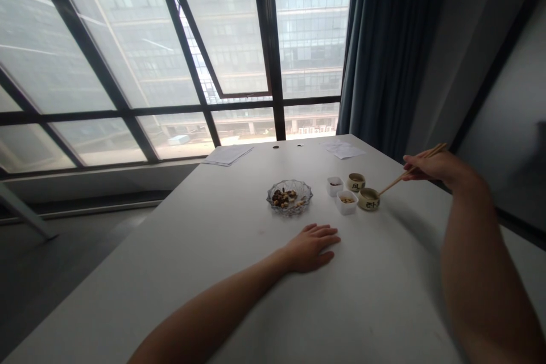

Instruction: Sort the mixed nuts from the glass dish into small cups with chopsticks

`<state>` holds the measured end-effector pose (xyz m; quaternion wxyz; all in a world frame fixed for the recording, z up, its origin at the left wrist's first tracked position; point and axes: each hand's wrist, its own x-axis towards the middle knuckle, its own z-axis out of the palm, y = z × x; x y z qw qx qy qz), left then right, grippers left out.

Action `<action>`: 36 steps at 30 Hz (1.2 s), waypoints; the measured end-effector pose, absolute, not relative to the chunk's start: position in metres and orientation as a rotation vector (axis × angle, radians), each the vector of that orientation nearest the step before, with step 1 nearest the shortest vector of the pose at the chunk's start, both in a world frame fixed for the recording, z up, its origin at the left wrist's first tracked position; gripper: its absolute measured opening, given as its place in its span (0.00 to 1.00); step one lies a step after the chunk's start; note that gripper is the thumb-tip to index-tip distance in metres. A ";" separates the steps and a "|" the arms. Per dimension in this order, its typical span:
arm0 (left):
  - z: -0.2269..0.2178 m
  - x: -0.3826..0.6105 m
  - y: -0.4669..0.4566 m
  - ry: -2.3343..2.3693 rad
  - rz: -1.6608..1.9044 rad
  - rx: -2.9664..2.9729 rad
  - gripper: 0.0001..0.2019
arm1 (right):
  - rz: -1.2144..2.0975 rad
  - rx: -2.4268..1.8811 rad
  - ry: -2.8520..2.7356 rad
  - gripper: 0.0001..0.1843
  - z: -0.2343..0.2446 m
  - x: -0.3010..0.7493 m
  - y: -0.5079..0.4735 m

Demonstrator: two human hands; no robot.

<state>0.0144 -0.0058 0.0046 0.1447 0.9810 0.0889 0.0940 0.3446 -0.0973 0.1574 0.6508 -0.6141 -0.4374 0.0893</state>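
Observation:
My right hand (433,165) is closed around a pair of wooden chopsticks (398,180), whose tips reach the rim of the nearer ceramic cup (369,200) with dark characters on it. Behind that one stands a second such cup (355,183). To their left are two white plastic containers, the front one (347,203) holding light brown pieces and the rear one (335,186) holding small dark bits. A clear glass bowl (290,198) contains dark and yellowish pieces. Flat on the table, fingers spread, my left hand (313,247) rests in front of the bowl and containers, holding nothing.
White table (239,227) under everything. Papers lie at its far left (229,154) and a white sheet (345,149) at its far right. Beyond are large windows (226,40), one tilted open, and a dark blue curtain (392,40).

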 end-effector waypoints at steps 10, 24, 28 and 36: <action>0.003 0.014 -0.005 0.250 0.290 2.820 0.24 | 0.265 -1.256 -0.923 0.14 0.170 0.288 -0.046; 0.001 0.016 -0.007 0.240 0.317 2.834 0.24 | 0.539 -1.163 -1.527 0.24 0.051 0.191 0.026; 0.003 0.015 -0.008 0.236 0.315 2.839 0.24 | 0.550 -1.171 -1.504 0.24 0.046 0.191 0.028; 0.000 0.015 -0.007 0.212 0.363 2.829 0.23 | 0.569 -1.197 -1.477 0.23 0.044 0.187 0.027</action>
